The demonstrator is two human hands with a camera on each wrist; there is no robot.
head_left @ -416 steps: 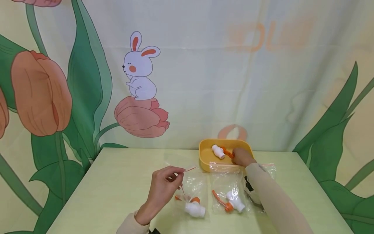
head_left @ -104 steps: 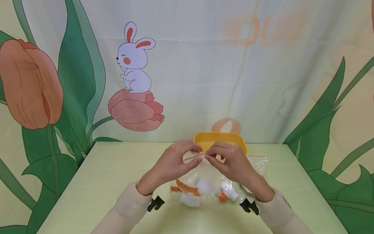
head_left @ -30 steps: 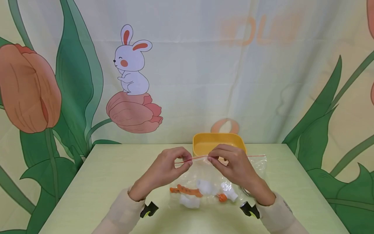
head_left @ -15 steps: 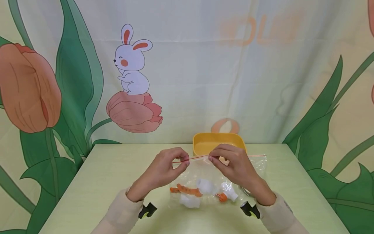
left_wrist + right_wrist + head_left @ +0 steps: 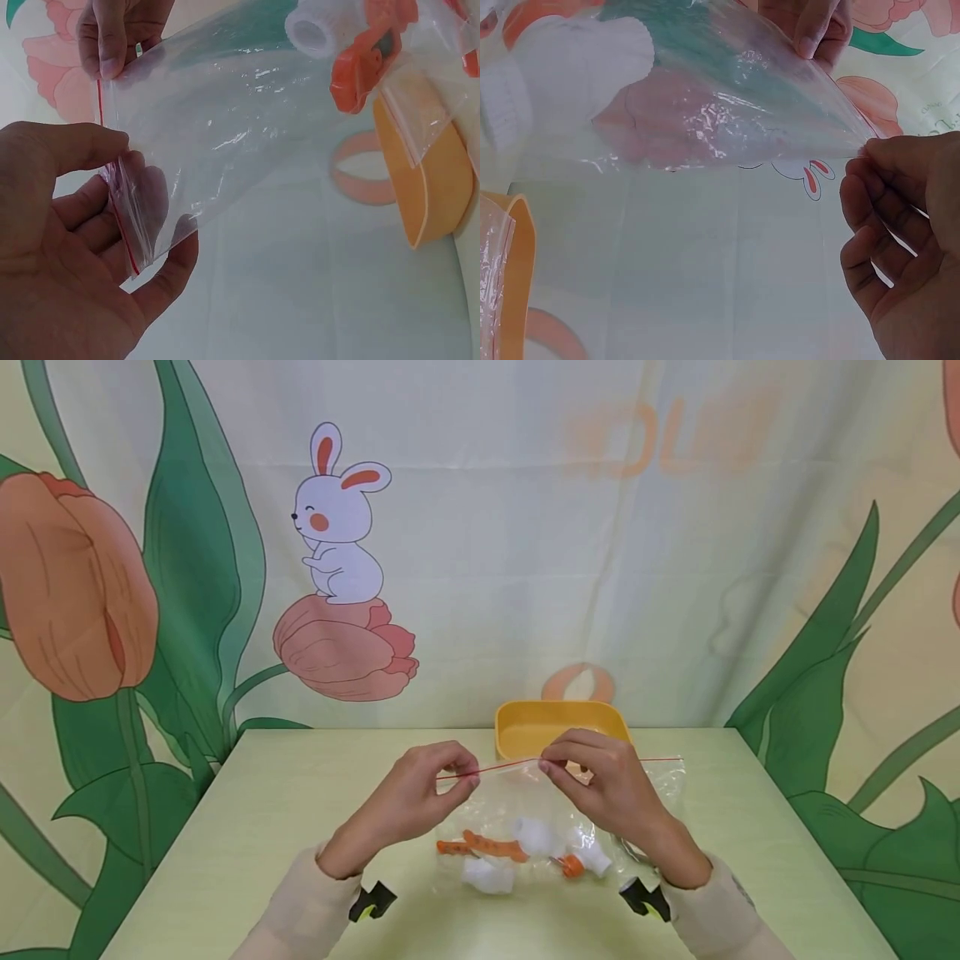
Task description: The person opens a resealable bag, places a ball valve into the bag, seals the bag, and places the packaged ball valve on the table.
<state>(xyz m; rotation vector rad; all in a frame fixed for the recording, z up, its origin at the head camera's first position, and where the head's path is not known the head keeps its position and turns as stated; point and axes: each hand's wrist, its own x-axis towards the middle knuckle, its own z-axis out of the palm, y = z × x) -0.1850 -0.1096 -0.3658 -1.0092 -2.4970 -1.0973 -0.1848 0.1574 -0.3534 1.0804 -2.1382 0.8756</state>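
Note:
Both hands hold the red-striped top edge of a clear zip bag (image 5: pixel 495 802). My left hand (image 5: pixel 408 789) pinches the left part of the strip between thumb and fingers. The right hand (image 5: pixel 611 781) pinches the strip near its right end. Low in the bag lies a white plastic valve (image 5: pixel 585 64) with an orange lever handle (image 5: pixel 364 64). Below the raised bag, another white valve (image 5: pixel 487 877) rests on the table, also in clear plastic. A third bagged valve (image 5: pixel 588 858) lies to its right, partly under the right hand.
A yellow tray (image 5: pixel 525 718) stands at the table's back edge, behind the hands. Another red-striped bag (image 5: pixel 667 785) lies to the right, with a partly hidden metallic thing in it. A printed curtain (image 5: pixel 480 568) hangs directly behind the table.
Earlier the right hand gripped a valve in the tray; now that tray holds none and the raised bag has one. Lately the left hand has slid leftward along the strip, away from the right hand.

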